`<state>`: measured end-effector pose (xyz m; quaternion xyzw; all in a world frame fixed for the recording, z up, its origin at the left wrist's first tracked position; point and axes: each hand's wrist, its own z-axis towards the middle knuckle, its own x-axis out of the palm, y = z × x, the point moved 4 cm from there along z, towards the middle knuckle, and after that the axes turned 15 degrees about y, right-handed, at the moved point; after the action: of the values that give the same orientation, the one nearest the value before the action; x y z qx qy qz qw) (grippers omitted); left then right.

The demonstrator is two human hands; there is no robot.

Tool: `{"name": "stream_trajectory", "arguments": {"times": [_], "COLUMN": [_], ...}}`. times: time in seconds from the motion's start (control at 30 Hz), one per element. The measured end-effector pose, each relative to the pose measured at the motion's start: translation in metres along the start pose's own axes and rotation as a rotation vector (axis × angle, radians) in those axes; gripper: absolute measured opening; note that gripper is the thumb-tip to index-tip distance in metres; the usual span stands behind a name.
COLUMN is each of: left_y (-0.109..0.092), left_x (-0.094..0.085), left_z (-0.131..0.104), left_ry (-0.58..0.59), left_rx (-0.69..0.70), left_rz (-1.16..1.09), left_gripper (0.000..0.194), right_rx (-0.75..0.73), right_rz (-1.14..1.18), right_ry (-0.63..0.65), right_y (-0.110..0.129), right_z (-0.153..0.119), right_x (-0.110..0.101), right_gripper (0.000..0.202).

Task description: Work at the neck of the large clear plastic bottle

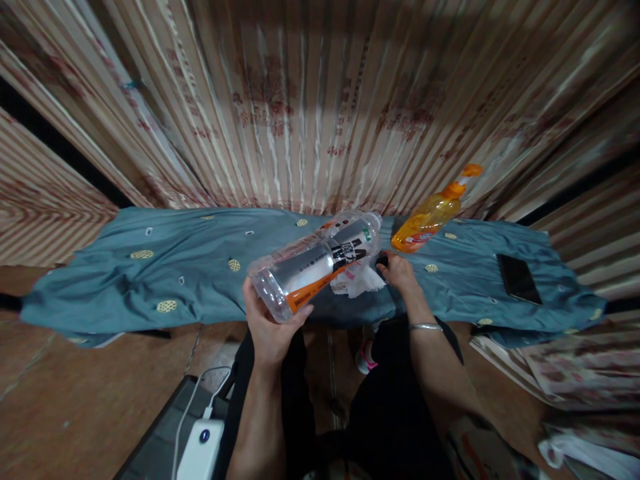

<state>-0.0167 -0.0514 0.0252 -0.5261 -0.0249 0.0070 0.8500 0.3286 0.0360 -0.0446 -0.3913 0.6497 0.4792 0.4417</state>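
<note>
My left hand (273,330) is wrapped round the base of a large clear plastic bottle (315,263) with a black and orange label. The bottle is tilted, its neck pointing up and to the right, with liquid inside. My right hand (397,270) pinches a small black object (383,261), perhaps a cap, just below the bottle's neck. Crumpled white tissue or plastic (363,283) lies beneath the bottle, left of my right hand. An orange pump bottle (430,217) stands behind my right hand on the teal cloth (210,267).
On the cloth at the right lies a dark phone-like slab (519,279). A white power bank (201,448) with a cable rests on a dark surface at lower left. A striped curtain (310,100) hangs behind. My legs are below the front edge.
</note>
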Motion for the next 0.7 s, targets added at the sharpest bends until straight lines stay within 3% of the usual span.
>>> {"name": "stream_trajectory", "arguments": {"times": [0.2, 0.3, 0.4, 0.5, 0.57, 0.7], "left_y": [0.001, 0.0, 0.0, 0.0, 0.0, 0.0], "left_x": [-0.001, 0.001, 0.002, 0.003, 0.002, 0.003], "left_z": [-0.001, -0.001, -0.001, 0.001, 0.001, 0.002], "left_ry": [-0.027, -0.014, -0.016, -0.016, -0.023, -0.016], "left_rx": [-0.011, -0.027, -0.035, -0.02, -0.002, -0.009], "left_rz": [0.004, -0.018, -0.018, -0.006, 0.011, 0.018], "left_gripper": [0.099, 0.098, 0.098, 0.097, 0.096, 0.097], "right_rx": [-0.138, -0.261, -0.397, -0.457, -0.494, -0.369], "right_rz": [0.453, 0.824, 1.055, 1.062, 1.024, 0.935], "right_ry": [-0.183, -0.105, 0.056, 0.148, 0.157, 0.036], "right_y": [-0.01, -0.013, -0.001, 0.024, 0.042, 0.058], "right_z": [-0.008, -0.012, -0.019, -0.027, -0.031, -0.028], "right_x": [-0.006, -0.005, -0.004, -0.002, 0.002, 0.014], "right_gripper": [0.054, 0.063, 0.076, 0.084, 0.079, 0.075]}}
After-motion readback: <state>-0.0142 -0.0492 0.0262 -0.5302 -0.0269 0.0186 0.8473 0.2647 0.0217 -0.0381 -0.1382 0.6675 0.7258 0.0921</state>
